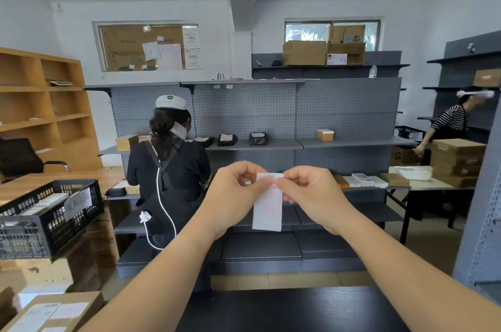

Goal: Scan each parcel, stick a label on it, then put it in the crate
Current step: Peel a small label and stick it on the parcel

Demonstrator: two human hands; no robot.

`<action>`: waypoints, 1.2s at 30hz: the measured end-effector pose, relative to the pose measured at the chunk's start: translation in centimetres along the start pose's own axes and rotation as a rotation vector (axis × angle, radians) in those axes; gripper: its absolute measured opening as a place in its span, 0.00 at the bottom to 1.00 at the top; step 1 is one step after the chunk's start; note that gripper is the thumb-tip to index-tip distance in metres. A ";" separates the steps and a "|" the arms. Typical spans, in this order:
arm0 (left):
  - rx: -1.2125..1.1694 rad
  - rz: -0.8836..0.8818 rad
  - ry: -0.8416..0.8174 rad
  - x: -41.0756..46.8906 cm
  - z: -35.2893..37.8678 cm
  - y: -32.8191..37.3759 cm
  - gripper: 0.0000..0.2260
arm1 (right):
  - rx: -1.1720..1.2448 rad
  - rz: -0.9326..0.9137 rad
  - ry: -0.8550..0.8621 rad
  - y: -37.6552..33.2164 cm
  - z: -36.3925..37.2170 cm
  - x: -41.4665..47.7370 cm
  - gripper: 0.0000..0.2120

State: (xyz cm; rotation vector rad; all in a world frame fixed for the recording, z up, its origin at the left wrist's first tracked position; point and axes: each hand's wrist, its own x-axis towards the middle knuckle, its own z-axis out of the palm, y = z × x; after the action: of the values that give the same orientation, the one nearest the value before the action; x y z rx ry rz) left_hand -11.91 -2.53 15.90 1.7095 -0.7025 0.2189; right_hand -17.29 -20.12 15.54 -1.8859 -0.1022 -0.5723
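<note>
— While we hold both hands raised in front of us, what do they carry?
— Our left hand (235,196) and right hand (311,196) each pinch the top edge of one white label (267,213) with red writing. The fingers are curled, and the label hangs down between them.
— And where are the crate and a parcel?
— We see the black crate (73,184) well off to our left. A cardboard parcel (67,306) lies at the lower left, beside the dark table (298,310).
</note>
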 end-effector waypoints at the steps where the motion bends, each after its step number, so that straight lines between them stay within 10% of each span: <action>1: 0.061 0.033 0.002 0.1 0.0 0.3 0.02 | -0.028 -0.011 -0.028 -0.2 -0.1 -0.1 0.05; 36: 0.303 0.043 -0.150 0.5 0.1 0.7 0.05 | -0.151 -0.042 -0.138 -1.1 -1.1 0.1 0.09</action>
State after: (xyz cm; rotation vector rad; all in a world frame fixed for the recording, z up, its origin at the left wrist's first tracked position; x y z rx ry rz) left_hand -11.91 -2.89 16.66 2.0162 -0.8507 0.2375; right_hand -17.99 -20.66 16.84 -2.0744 -0.1942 -0.4892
